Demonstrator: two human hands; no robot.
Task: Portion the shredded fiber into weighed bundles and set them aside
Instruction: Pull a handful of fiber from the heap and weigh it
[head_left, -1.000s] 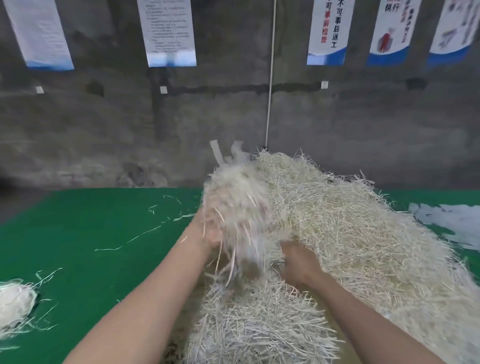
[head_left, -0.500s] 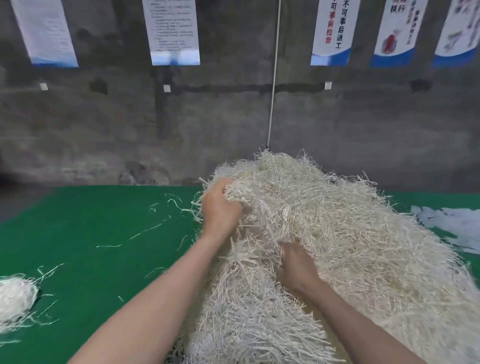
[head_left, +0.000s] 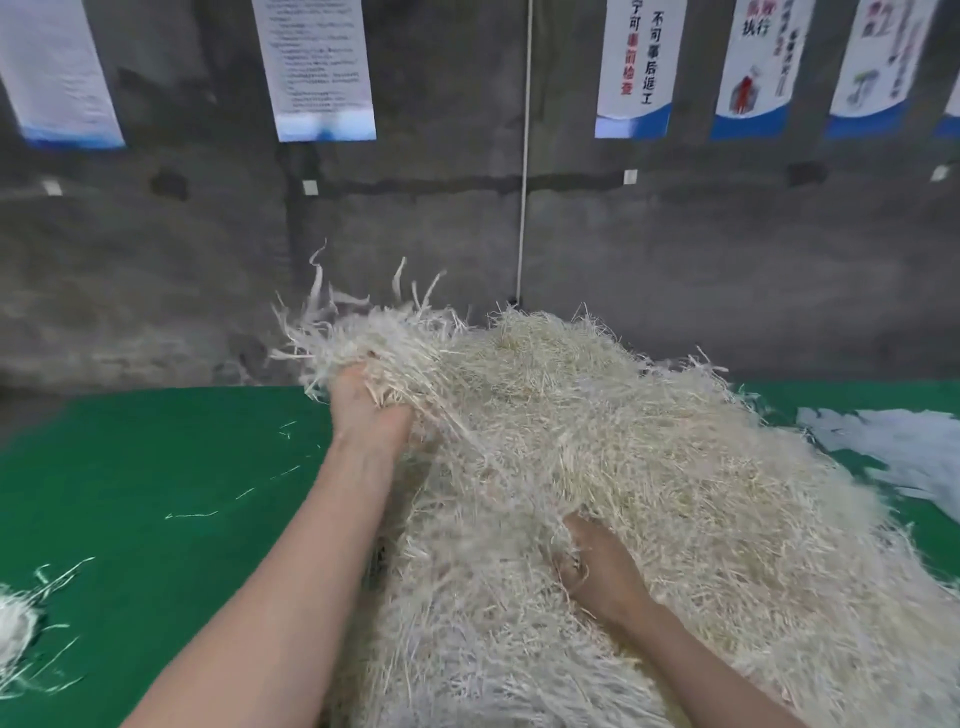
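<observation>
A person is working a large fiber pile (head_left: 649, 467) lying on a green table (head_left: 130, 493), the heap spreading in front of and to the right of both hands. The left hand (head_left: 369, 410) is gripping a tuft (head_left: 363, 338) at the pile's upper left edge, its fingers curled round it and mostly hidden under the strands, with frayed ends sticking up beyond the knuckles. The right hand (head_left: 597, 566), nearer the person and to the right of the left, is digging into the pile's near slope, its fingers curling on strands and partly buried in them. Left of the left hand, loose strands (head_left: 192, 514) are lying scattered on the table, apart from the pile. Farther left and nearer the person, a small bundle (head_left: 13, 629) of white fiber is sitting at the frame's edge, only partly in view. Far right of the right hand, beyond the pile, pale material (head_left: 893, 447) is lying on the table; what it is cannot be told. Behind the hands a grey wall (head_left: 156, 286) is carrying posters (head_left: 317, 67), and a white cord (head_left: 524, 156) is hanging above the pile.
</observation>
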